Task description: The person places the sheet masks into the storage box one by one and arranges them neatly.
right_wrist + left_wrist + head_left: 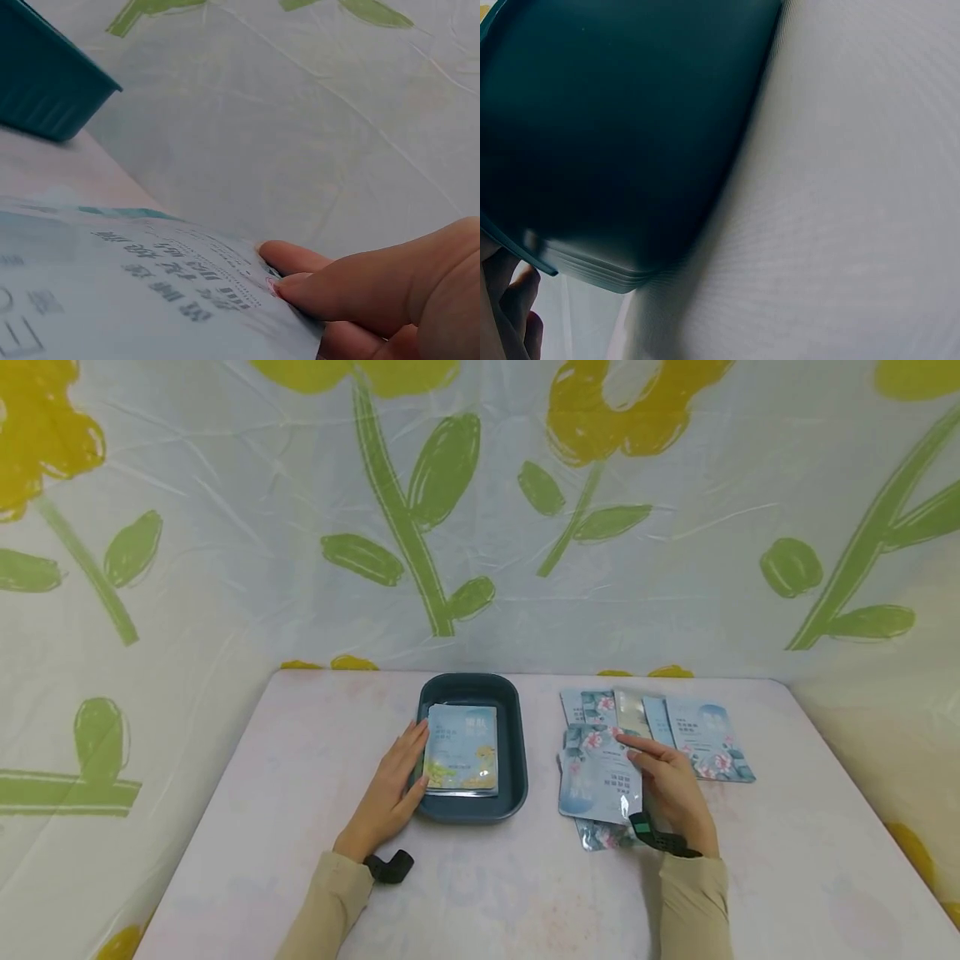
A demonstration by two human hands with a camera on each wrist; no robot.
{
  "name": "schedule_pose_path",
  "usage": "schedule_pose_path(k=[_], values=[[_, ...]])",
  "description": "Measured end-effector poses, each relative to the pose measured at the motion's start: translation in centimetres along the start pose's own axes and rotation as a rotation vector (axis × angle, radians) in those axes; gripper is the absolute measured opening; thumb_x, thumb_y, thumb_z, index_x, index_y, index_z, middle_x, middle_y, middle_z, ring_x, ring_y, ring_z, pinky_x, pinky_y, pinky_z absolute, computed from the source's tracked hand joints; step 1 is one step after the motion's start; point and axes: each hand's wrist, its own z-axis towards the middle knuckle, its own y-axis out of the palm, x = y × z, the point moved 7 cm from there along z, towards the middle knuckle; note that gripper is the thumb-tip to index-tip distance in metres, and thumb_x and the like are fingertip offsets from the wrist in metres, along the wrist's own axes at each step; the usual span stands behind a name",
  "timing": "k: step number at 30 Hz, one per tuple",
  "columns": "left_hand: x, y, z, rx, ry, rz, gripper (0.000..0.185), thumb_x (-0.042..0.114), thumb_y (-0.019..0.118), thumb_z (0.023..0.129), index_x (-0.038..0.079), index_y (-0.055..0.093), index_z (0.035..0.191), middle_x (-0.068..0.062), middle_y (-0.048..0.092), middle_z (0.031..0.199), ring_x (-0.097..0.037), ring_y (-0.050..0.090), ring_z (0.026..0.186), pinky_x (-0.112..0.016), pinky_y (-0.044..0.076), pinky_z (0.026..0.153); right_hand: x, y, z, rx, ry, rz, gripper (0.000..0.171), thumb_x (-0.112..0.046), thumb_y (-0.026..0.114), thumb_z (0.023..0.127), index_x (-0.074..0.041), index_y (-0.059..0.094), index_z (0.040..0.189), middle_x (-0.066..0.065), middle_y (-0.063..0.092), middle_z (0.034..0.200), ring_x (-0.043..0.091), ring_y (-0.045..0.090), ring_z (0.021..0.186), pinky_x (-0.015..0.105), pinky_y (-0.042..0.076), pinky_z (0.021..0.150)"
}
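A dark teal tray holds flat light-blue sachets, the top one printed with yellow and green. My left hand rests over the tray's left rim, fingers extended, tips beside that sachet's edge; the left wrist view shows the tray's side wall and part of the fingers. In my right hand, thumb and fingers pinch the right edge of a light-blue sachet with pink flowers. The right wrist view shows this sachet close up, lettering upside down in the head view. Other sachets lie partly hidden beneath it.
Behind the right hand, several sachets overlap in a row, including a silvery one and a flowered blue one at the right end. A pale cloth covers the table. A flower-printed sheet hangs behind it.
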Motion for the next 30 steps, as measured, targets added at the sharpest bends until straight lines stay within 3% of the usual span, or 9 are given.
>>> schedule_pose_path(k=[8,13,24,30], values=[[-0.1,0.0,0.1,-0.002,-0.003,0.009,0.063,0.026,0.048,0.100,0.002,0.029,0.155,-0.006,0.022,0.164,-0.030,0.015,0.151,-0.058,0.018,0.118,-1.7,0.2,-0.5,-0.010,-0.064,0.097,0.040,-0.010,0.061,0.099,0.001,0.057,0.137,-0.004,0.069,0.102,0.008,0.062,0.083,0.019,0.054,0.070],[0.1,0.0,0.0,-0.008,-0.007,0.002,0.064,0.025,0.049,0.100,0.003,0.028,0.156,-0.007,0.022,0.164,-0.030,0.015,0.151,-0.056,0.017,0.119,-3.6,0.8,-0.9,-0.071,-0.127,0.205,0.035,-0.001,0.058,0.098,0.000,0.062,0.133,0.000,0.072,0.108,0.011,0.068,0.093,0.023,0.057,0.080],[0.3,0.0,0.1,-0.005,0.000,-0.014,0.064,0.024,0.048,0.100,0.002,0.027,0.156,-0.007,0.022,0.164,-0.031,0.014,0.151,-0.060,0.017,0.117,-7.2,2.9,0.0,-0.108,-0.119,0.207,0.034,-0.004,0.060,0.098,-0.005,0.064,0.132,-0.001,0.067,0.109,0.011,0.065,0.088,0.021,0.057,0.073],[0.2,0.1,0.1,-0.003,-0.004,-0.003,0.064,0.025,0.048,0.100,0.007,0.025,0.158,-0.007,0.022,0.164,-0.031,0.015,0.151,-0.059,0.017,0.118,-8.9,5.5,1.0,-0.167,-0.128,0.216,0.035,-0.002,0.058,0.098,-0.002,0.062,0.133,0.003,0.060,0.093,0.011,0.061,0.078,0.017,0.053,0.065]])
